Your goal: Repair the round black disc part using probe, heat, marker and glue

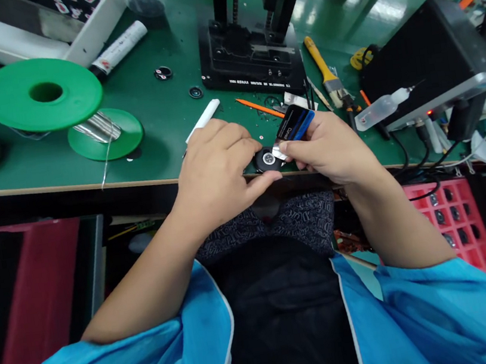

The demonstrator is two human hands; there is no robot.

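Observation:
At the front edge of the green bench lies a small round black device (268, 158) with a pale ring and dots at its centre, possibly a watch body. My left hand (221, 164) grips its left side between thumb and fingers. Closed around a flat black and blue card-like tool (292, 122) is my right hand (327, 149). The tool's shiny silver end meets the device's right rim; whether it goes under the rim I cannot tell. Just beyond lie an orange stick (260, 108) and a white stick (204, 118).
A green solder wire spool (41, 94) stands left. Behind is a black press-like fixture (252, 54). To the right are a yellow-handled brush (321, 65), a needle-tipped bottle (382, 109) and a black box (429, 59) with cables. A red tray (453, 215) sits below the bench.

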